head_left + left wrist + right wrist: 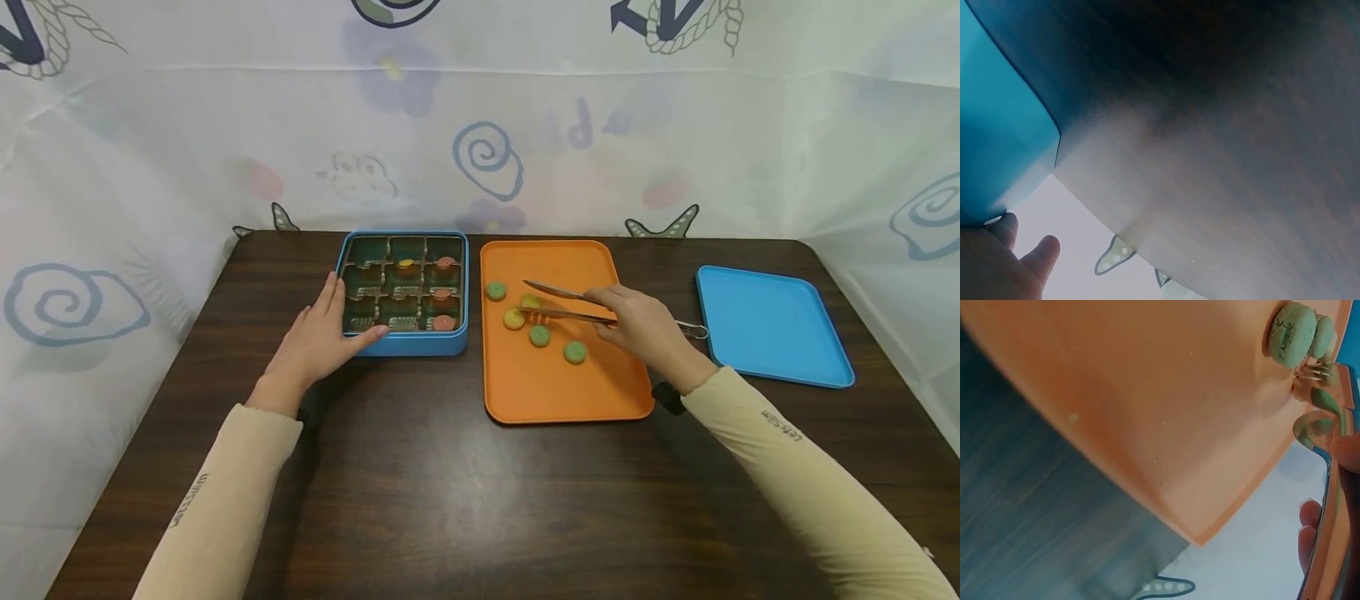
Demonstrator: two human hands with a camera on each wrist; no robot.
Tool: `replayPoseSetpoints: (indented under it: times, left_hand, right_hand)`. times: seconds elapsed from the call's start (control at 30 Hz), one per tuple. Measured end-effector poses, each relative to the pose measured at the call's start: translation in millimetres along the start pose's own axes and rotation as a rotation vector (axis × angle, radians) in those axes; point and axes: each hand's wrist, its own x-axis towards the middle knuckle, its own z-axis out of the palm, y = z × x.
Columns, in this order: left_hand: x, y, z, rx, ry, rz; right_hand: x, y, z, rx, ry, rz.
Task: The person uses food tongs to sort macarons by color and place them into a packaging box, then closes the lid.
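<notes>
Five macarons on the orange tray (600, 400): three green macarons (575, 352), one near yellow macaron (513, 319), one far yellow macaron (532, 299). My R hand (645, 325) is curled round the tongs (573, 315); their two arms stand apart, w/ the far yellow macaron btwn them, partly hidden by the nearer arm. Can't tell if both tips touch it. If I squeeze w/ only one arm on it, it'll prob. skid or flip. Too hard & the fork tines (seen in R wrist view) could crack the shell, which I'd guess is brittle. Near yellow macaron sits just beside the nearer tip, so a wide sweep could knock it & poss. a green too.

L hand (311, 337) has fingers laid straight along the L side of the blue box (420, 344), thumb at its front rim, not clenched. If that pressure goes uneven, box could slide or twist, jolting the three pink macarons (443, 322) in its R column & the yellow piece (406, 263) back-middle. Tongs' looped rear end is near the blue tray (776, 327); swinging my wrist back could snag its edge
</notes>
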Motion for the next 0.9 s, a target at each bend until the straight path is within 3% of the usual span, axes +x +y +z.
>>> replayPoseSetpoints:
  times: [0.7,0.9]
  left_hand:
    - [0.7,0.1,0.9,0.007,0.002,-0.003]
    - [3.1,-1.8,4.5,0.011,0.015,0.008]
  right_hand:
    - [10.9,-3,6,0.007,-0.061,0.034]
    - [7.8,-4,11,0.019,-0.028,0.027]
